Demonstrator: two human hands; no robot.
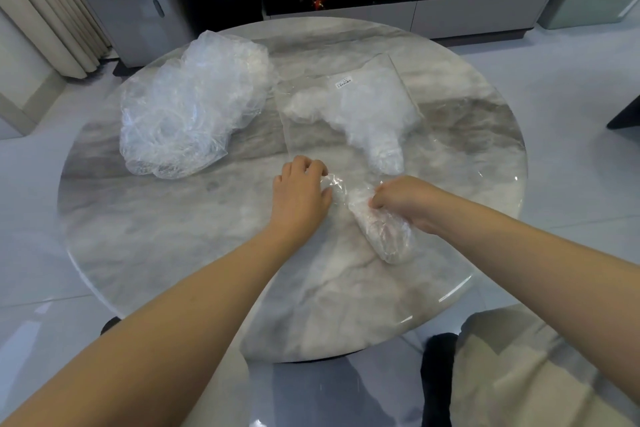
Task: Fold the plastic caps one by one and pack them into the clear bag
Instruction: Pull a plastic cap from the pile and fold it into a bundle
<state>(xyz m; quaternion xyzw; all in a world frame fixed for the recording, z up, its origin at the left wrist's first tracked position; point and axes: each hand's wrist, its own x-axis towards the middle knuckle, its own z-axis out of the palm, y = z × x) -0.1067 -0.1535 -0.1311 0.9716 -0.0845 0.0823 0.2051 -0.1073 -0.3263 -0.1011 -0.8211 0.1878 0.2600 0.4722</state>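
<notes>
— Where's the cap?

— The folded cap (382,229) lies near the round table's (173,236) near-right edge. The right hand (403,203) pinches its top end; the left hand (299,189), fingers curled, holds the loose film beside it.

— And the bag?

— The clear bag (363,104) lies just beyond the hands, part-filled. The pile of loose caps (187,107) sits far left. Bare marble spreads out toward the near-left edge.

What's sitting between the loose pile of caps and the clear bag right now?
Nothing: the head view shows only bare marble table between the pile of caps and the clear bag.
</notes>
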